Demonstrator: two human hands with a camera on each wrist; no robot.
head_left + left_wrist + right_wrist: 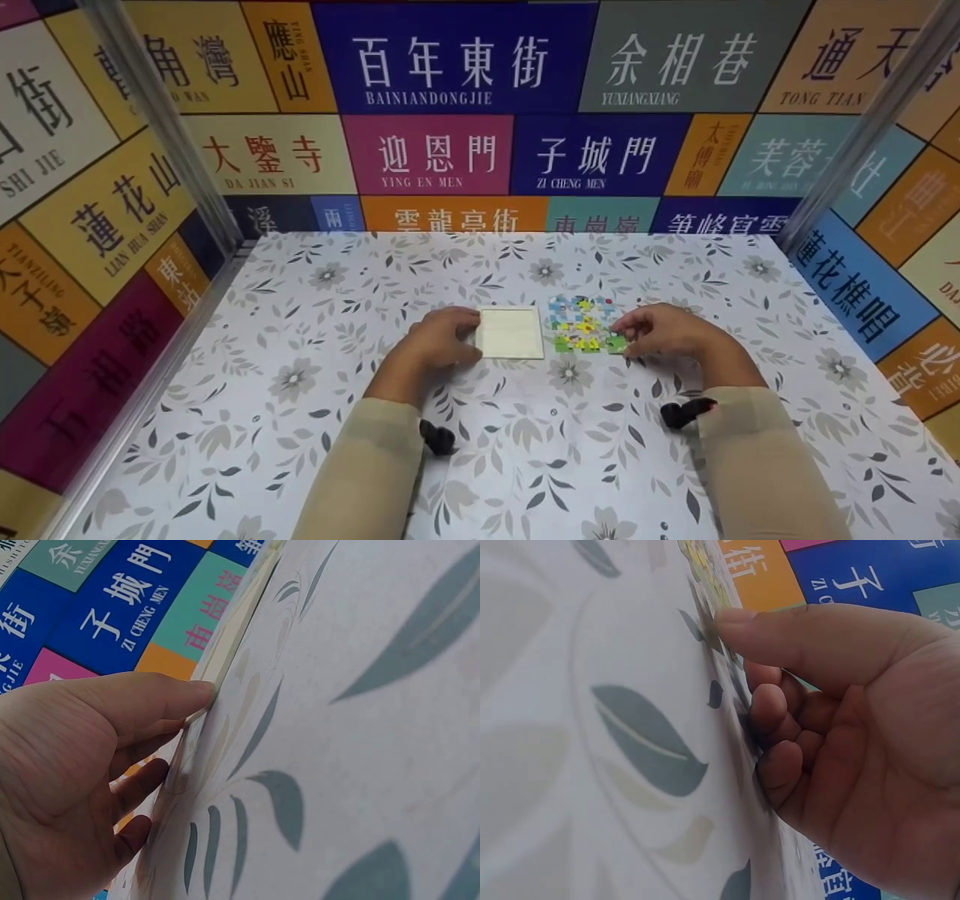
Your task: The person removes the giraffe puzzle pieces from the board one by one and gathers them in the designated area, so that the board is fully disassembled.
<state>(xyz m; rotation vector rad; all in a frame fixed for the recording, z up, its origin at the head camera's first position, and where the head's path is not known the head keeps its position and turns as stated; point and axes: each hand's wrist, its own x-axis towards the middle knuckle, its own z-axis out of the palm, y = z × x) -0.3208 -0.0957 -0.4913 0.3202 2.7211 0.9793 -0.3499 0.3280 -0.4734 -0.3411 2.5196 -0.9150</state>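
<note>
A shallow white square puzzle tray [511,334] lies flat on the table. My left hand [441,336] holds it by its left side, thumb near the front corner and fingers near the back one. Up close in the left wrist view, the thumb [191,696] presses on the tray's pale edge [238,634]. Just right of the tray lies a colourful jigsaw puzzle [585,324] in blue, yellow and green, small gaps showing between its pieces. My right hand [664,330] grips its right edge near the front corner, thumb in front and curled fingers behind.
A white cloth with grey leaves and flowers covers the table [555,450]. Panels with large Chinese lettering [450,60] stand behind and at both sides, with clear-edged posts [165,127] at the corners. Dark wrist devices [439,437] sit by both sleeves.
</note>
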